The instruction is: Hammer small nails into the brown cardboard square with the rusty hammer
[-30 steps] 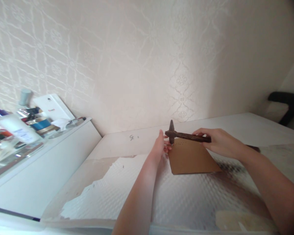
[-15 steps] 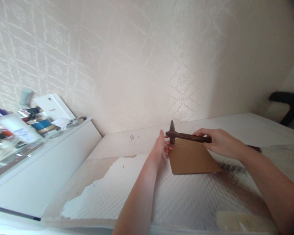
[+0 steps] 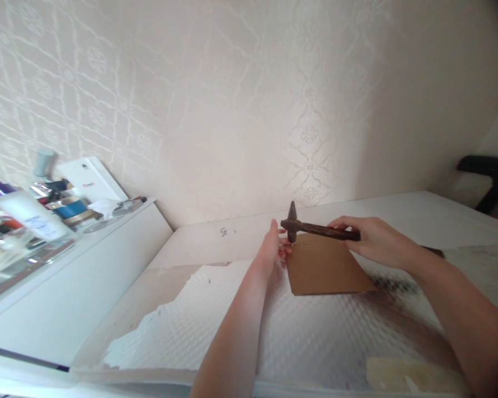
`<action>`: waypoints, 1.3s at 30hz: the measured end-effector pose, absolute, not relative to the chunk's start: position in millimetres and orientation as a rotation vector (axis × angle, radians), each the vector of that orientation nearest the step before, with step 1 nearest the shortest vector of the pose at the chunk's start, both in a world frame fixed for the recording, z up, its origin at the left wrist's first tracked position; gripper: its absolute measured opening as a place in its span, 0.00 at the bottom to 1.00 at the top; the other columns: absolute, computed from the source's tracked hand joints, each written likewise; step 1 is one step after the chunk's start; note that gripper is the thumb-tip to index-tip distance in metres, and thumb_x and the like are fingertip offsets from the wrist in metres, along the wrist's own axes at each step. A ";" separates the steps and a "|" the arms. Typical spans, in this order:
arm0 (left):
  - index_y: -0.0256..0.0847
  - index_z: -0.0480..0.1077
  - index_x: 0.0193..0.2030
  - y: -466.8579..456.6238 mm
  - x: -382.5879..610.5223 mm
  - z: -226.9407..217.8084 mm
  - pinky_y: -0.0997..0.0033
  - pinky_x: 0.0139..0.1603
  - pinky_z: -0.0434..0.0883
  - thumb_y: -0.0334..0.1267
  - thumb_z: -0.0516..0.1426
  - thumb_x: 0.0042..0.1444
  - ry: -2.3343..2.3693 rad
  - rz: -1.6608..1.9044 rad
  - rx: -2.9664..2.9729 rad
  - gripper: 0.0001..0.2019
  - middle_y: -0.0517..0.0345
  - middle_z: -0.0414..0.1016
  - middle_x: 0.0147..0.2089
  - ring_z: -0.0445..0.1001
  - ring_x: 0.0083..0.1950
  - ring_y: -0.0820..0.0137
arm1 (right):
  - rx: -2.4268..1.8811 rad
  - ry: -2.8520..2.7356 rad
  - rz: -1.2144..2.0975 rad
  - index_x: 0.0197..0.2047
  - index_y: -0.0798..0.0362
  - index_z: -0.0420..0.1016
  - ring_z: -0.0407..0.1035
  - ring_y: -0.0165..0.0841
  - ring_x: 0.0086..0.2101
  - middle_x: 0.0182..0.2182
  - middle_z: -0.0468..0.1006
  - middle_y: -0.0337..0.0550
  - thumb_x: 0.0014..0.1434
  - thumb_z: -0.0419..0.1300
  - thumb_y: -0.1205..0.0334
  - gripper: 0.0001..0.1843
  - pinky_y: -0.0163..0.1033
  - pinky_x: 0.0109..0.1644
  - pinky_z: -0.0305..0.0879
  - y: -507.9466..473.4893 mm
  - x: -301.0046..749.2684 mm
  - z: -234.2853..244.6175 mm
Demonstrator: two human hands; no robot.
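Observation:
My right hand [image 3: 365,239] is closed around the handle of a dark, worn hammer [image 3: 315,229]. The hammer's head is over the far left corner of a brown cardboard sheet [image 3: 327,271], which lies flat with rows of small dark holes along its far edge. At that same corner is my left hand [image 3: 273,246], its thumb pointing up and its fingertips drawn together just under the hammer head. A tiny pale bit shows by these fingertips, too small to name.
Under the cardboard lies a white, quilted-looking torn cover [image 3: 216,309] on the table. A white cabinet [image 3: 87,282] at the left bears bottles, tape and a white box [image 3: 93,179]. A patterned wall rises behind; a black chair part [image 3: 487,166] shows at far right.
The hammer head has risen slightly off the corner, showing a small gap beneath it. My left hand and the cardboard have hardly moved.

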State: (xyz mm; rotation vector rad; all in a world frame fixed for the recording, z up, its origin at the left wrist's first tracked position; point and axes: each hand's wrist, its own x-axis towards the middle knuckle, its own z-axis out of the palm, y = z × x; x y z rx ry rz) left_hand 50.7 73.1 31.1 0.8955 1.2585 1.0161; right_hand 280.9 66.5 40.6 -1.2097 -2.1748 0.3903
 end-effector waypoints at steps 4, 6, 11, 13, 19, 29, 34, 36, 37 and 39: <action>0.35 0.65 0.46 72.3 51.0 31.7 0.75 0.25 0.57 0.59 0.40 0.60 1.257 1.030 0.890 0.28 0.53 0.70 0.29 0.63 0.22 0.75 | -1.220 -2.172 0.382 0.42 0.44 0.75 0.73 0.37 0.33 0.35 0.80 0.37 0.48 0.57 0.62 0.17 0.38 0.38 0.68 66.0 281.0 41.2; 0.35 0.65 0.48 72.6 51.0 31.7 0.75 0.24 0.57 0.59 0.40 0.59 1.258 1.022 0.887 0.29 0.51 0.71 0.30 0.62 0.22 0.74 | -1.217 -2.160 0.369 0.43 0.44 0.75 0.73 0.37 0.34 0.35 0.80 0.37 0.48 0.57 0.62 0.17 0.39 0.38 0.68 66.1 281.0 41.0; 0.35 0.66 0.46 72.3 50.9 32.0 0.75 0.25 0.58 0.59 0.40 0.60 1.272 1.032 0.896 0.29 0.52 0.70 0.29 0.63 0.22 0.74 | -1.216 -2.170 0.384 0.42 0.44 0.75 0.73 0.38 0.33 0.34 0.80 0.37 0.47 0.57 0.61 0.16 0.39 0.37 0.69 65.9 280.0 40.2; 0.35 0.66 0.46 71.8 50.9 32.3 0.75 0.25 0.58 0.59 0.40 0.60 1.267 1.032 0.906 0.29 0.53 0.70 0.29 0.63 0.22 0.74 | -1.234 -2.167 0.373 0.41 0.44 0.75 0.73 0.37 0.33 0.34 0.80 0.37 0.47 0.57 0.61 0.16 0.38 0.37 0.69 65.6 279.5 40.4; 0.35 0.65 0.47 71.1 51.1 33.0 0.76 0.25 0.58 0.58 0.39 0.60 1.254 1.026 0.916 0.28 0.53 0.70 0.30 0.63 0.22 0.75 | -1.221 -2.156 0.400 0.42 0.44 0.75 0.73 0.38 0.33 0.34 0.80 0.37 0.47 0.57 0.62 0.17 0.39 0.37 0.69 64.7 279.0 41.2; 0.35 0.65 0.45 72.3 51.1 32.5 0.76 0.24 0.57 0.58 0.39 0.60 1.261 1.029 0.901 0.28 0.54 0.68 0.28 0.64 0.23 0.75 | -1.228 -2.178 0.375 0.42 0.44 0.75 0.73 0.37 0.33 0.34 0.80 0.37 0.48 0.57 0.62 0.16 0.38 0.36 0.68 65.2 279.4 40.7; 0.34 0.64 0.49 73.3 51.3 32.8 0.76 0.24 0.57 0.57 0.38 0.61 1.271 1.007 0.894 0.29 0.52 0.71 0.30 0.62 0.21 0.75 | -1.227 -2.174 0.311 0.43 0.44 0.74 0.73 0.36 0.33 0.35 0.79 0.37 0.48 0.56 0.63 0.17 0.37 0.37 0.67 68.2 281.6 38.2; 0.33 0.63 0.50 73.9 51.4 32.6 0.76 0.24 0.57 0.57 0.38 0.61 1.269 0.998 0.898 0.29 0.51 0.72 0.31 0.62 0.21 0.75 | -1.233 -2.177 0.287 0.44 0.45 0.74 0.73 0.36 0.34 0.36 0.79 0.37 0.49 0.55 0.63 0.17 0.37 0.39 0.67 69.4 282.9 37.7; 0.33 0.63 0.50 74.2 51.4 32.3 0.76 0.24 0.57 0.57 0.38 0.61 1.269 0.997 0.899 0.29 0.50 0.72 0.31 0.62 0.21 0.75 | -1.238 -2.184 0.284 0.44 0.45 0.73 0.73 0.36 0.34 0.36 0.79 0.37 0.49 0.55 0.63 0.17 0.37 0.39 0.67 69.7 283.3 37.7; 0.33 0.64 0.49 74.3 51.4 31.8 0.76 0.23 0.57 0.57 0.38 0.61 1.273 1.006 0.900 0.29 0.50 0.72 0.32 0.62 0.21 0.75 | -1.243 -2.202 0.299 0.44 0.45 0.73 0.73 0.36 0.34 0.36 0.79 0.37 0.50 0.55 0.63 0.16 0.37 0.39 0.67 69.6 283.4 37.9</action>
